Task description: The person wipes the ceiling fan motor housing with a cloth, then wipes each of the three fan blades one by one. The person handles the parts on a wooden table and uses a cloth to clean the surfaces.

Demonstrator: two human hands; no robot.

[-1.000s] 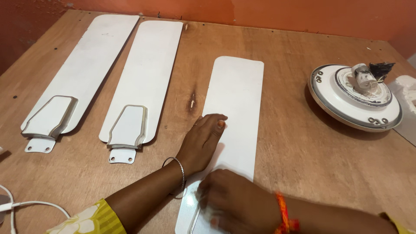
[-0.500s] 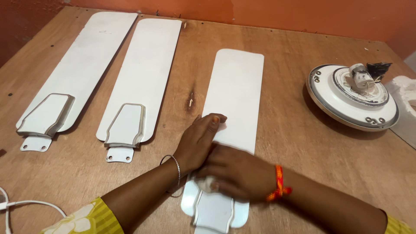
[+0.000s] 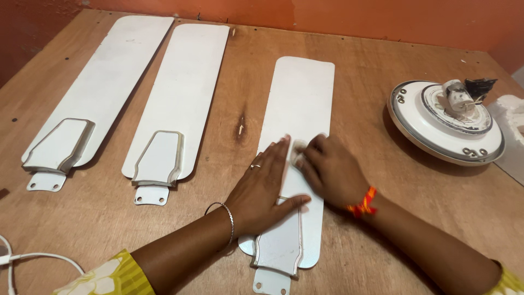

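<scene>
Moved up the blade since a moment ago: right hand now further along the near fan blade, away from the bracket end where it sat before. Left hand in much the same spot, pressed flat.

Lying lengthwise on the wooden table, that near fan blade, rounded tip pointing away, mounting bracket at the close end. Spread open and palm down on the blade's left half, the left hand, thumb stretched across toward the bracket, gripping nothing, just pinning. Curled over a small pale wad, the right hand, fingers bunched and pushing it against the blade surface; cloth or paper, cannot tell. Directly under both hands, then, the blade's middle stretch, with the far half bare beyond the fingertips.

Off to the left, well apart, two more white blades laid side by side, brackets toward the viewer. To the right, near the table edge, a round fan motor housing. Bottom left corner, a white cable.
</scene>
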